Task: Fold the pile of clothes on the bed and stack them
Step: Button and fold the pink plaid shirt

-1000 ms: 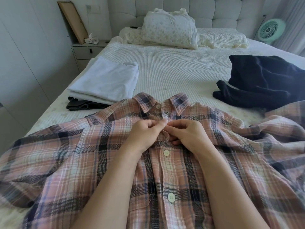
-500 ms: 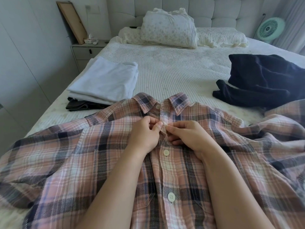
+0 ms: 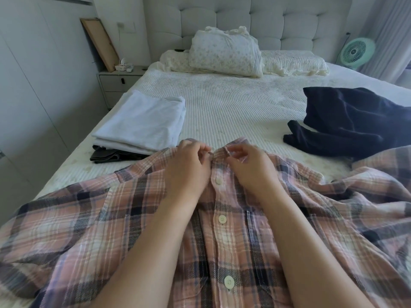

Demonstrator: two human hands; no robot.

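Soft, even daylight enters from the sheer grey curtain (image 3: 391, 38) far beyond the right hand (image 3: 251, 167), leaving faint shadows under both forearms, while the left hand (image 3: 189, 167) and both sets of fingers are slightly motion-blurred and the wide lens bends the white wardrobe doors (image 3: 26, 103) at the left edge.

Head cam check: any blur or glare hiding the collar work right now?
Head view: soft daylight, no glare; left hand and right hand slightly motion-blurred at the plaid shirt collar, so the top button is unclear; wide-angle bends the frame edges.
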